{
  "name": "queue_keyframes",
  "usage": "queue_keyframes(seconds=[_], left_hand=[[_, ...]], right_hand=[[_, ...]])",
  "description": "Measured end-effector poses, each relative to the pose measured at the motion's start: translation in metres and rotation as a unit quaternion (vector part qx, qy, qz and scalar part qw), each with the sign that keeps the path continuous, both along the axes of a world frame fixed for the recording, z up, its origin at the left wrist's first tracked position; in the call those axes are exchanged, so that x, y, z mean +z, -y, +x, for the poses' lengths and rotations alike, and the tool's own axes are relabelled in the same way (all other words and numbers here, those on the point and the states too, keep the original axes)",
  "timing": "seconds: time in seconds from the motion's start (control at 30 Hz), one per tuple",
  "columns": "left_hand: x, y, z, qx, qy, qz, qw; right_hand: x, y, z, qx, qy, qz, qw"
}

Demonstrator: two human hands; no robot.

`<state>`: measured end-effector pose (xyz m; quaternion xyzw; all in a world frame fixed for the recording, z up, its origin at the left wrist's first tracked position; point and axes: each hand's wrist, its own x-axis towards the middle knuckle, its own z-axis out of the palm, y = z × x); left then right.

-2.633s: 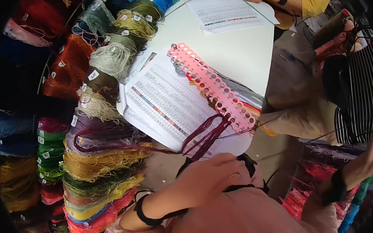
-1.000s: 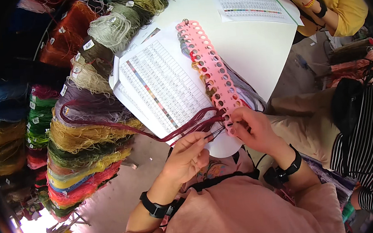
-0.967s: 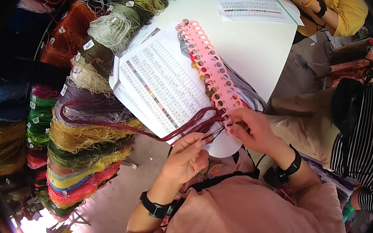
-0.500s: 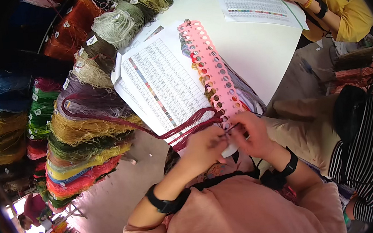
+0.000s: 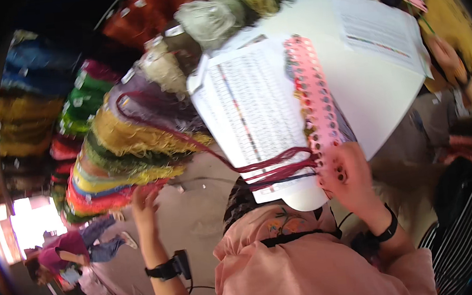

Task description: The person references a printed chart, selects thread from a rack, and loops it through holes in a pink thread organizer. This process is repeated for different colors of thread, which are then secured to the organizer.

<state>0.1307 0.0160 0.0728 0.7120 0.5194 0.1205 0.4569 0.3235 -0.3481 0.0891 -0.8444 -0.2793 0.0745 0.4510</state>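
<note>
My right hand [image 5: 352,179] grips the lower end of a long pink floss card [image 5: 312,84] with rows of punched holes. Small bundles of coloured thread hang from the card's edges. From its lower part, loops of dark maroon thread [image 5: 282,159] run left across a printed colour chart [image 5: 262,94], and one strand trails up over the hanging skeins. Away to the left, my left hand [image 5: 147,206] is raised with its fingers apart, beside the pink-red skeins [image 5: 111,196] at the end of the row. I see nothing held in it.
Tagged skeins in many colours hang along the left, a white-grey one [image 5: 211,19] among them. On the white table [image 5: 372,99] lies another printed sheet [image 5: 377,28]. A co-worker in a yellow top [image 5: 464,32] is at the far right, and another person [image 5: 62,250] is at lower left.
My left hand has left the card's lower end and moved far left to the pink-red skeins. My right hand stays at the card. The whole view has shifted, with some blur.
</note>
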Motion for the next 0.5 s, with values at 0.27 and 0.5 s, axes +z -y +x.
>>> queue_keyframes(seconds=[0.27,0.5], left_hand=[[-0.007,0.093,0.157,-0.103,0.145,-0.257,0.950],[-0.016,0.088,0.151,-0.247,0.088,-0.283,0.923]], right_hand=[[0.012,-0.015,0.015,-0.020,0.109,-0.254,0.961],[0.000,-0.024,-0.003,-0.106,-0.102,-0.082,0.986]])
